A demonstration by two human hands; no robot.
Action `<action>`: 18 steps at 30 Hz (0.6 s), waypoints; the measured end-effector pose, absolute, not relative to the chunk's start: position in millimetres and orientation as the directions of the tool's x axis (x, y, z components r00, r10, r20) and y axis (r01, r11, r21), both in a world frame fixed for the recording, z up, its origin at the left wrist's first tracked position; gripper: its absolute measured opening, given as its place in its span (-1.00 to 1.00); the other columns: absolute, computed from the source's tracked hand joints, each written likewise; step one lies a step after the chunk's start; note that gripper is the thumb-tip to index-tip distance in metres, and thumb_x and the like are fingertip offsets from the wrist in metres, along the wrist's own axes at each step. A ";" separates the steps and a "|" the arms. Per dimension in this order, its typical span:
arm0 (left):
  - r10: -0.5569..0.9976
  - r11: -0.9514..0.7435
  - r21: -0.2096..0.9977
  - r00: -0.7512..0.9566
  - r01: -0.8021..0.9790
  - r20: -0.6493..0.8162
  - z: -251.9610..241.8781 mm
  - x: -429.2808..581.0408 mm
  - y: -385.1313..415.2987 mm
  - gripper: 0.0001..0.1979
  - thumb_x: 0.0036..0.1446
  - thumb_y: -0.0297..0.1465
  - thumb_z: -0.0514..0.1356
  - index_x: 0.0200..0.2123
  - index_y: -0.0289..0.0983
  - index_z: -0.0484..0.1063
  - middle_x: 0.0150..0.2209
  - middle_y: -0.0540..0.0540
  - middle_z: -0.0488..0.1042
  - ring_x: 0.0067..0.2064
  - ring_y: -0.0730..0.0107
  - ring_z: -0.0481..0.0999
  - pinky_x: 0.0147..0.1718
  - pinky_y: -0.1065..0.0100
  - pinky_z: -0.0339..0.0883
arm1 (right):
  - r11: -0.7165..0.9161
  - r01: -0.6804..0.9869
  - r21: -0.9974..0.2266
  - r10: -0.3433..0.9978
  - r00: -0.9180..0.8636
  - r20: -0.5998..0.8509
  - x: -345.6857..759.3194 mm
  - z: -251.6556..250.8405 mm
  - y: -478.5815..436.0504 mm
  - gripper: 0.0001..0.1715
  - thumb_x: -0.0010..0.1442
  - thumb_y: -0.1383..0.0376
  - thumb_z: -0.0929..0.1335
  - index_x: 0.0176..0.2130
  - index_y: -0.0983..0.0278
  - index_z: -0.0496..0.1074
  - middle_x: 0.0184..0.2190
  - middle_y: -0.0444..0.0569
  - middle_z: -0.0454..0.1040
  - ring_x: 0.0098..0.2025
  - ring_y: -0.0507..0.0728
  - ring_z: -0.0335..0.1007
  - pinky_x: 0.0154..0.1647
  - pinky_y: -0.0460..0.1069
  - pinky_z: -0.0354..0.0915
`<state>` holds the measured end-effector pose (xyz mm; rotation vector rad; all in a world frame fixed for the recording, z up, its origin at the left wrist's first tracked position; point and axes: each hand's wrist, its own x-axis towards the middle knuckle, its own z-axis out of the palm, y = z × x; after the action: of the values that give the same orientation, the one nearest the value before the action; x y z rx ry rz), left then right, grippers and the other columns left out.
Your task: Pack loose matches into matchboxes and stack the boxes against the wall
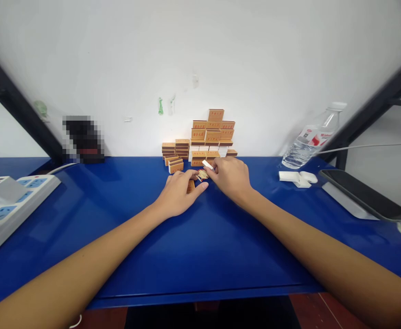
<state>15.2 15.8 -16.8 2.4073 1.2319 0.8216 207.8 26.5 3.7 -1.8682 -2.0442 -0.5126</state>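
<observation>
A small white matchbox tray [207,164] is pinched between the thumb and fingers of my right hand [232,178]. Just left of it, a small pile of matches [203,174] with red tips lies on the blue table. My left hand [179,194] rests beside the pile, its thumb spread away from the index finger and its fingertips at the matches. An orange matchbox cover [190,186] shows in the gap between that thumb and finger, partly hidden. Behind both hands rises a stepped stack of matchboxes [213,136] against the wall.
More matchboxes [175,165] stand in short piles left of the stack. At the right are a tilted water bottle [310,137], white plastic pieces [298,177] and a phone [365,194]. A power strip [32,201] lies at the left, near a blurred dark object [85,141].
</observation>
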 end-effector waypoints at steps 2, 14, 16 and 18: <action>0.813 -0.582 0.505 0.469 0.638 0.345 -17.4 15.9 16.5 -0.56 0.41 -0.04 0.13 0.16 -0.20 0.42 0.10 -0.17 0.58 0.16 -0.01 0.48 0.20 -0.07 0.28 | 0.094 0.995 0.044 0.876 -0.104 0.471 206.3 3.6 26.0 -0.67 0.41 0.09 0.36 -0.18 0.27 0.59 -0.24 0.10 0.67 -0.20 0.23 0.56 -0.37 0.02 0.13; 0.820 -0.572 0.474 0.473 0.669 0.322 -14.9 18.1 15.0 -0.55 0.42 -0.04 0.13 0.20 -0.17 0.39 0.10 -0.16 0.57 0.16 -0.02 0.45 0.19 -0.09 0.23 | 0.118 0.991 -0.060 0.891 -0.079 0.446 205.2 -0.6 30.1 -0.65 0.38 0.06 0.37 -0.25 0.25 0.59 -0.27 0.07 0.67 -0.25 0.21 0.56 -0.34 0.01 0.16; 0.822 -0.570 0.468 0.472 0.676 0.318 -15.3 18.0 15.3 -0.55 0.42 -0.04 0.13 0.20 -0.17 0.38 0.10 -0.17 0.57 0.17 -0.03 0.45 0.19 -0.09 0.22 | 0.119 0.988 -0.097 0.890 -0.063 0.451 205.1 -0.2 30.0 -0.63 0.38 0.04 0.36 -0.27 0.24 0.59 -0.29 0.06 0.68 -0.26 0.20 0.57 -0.34 0.00 0.17; 0.824 -0.566 0.470 0.470 0.677 0.315 -15.3 17.8 15.3 -0.55 0.42 -0.04 0.13 0.21 -0.17 0.37 0.11 -0.17 0.57 0.18 -0.03 0.44 0.20 -0.09 0.21 | 0.104 0.987 -0.121 0.885 -0.036 0.465 206.4 2.1 29.7 -0.61 0.38 0.03 0.36 -0.27 0.24 0.59 -0.29 0.05 0.68 -0.27 0.21 0.57 -0.33 0.00 0.18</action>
<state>17.8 15.3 -15.3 2.4414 1.2815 0.7512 206.4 29.7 2.1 -1.8240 -1.9657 -0.3249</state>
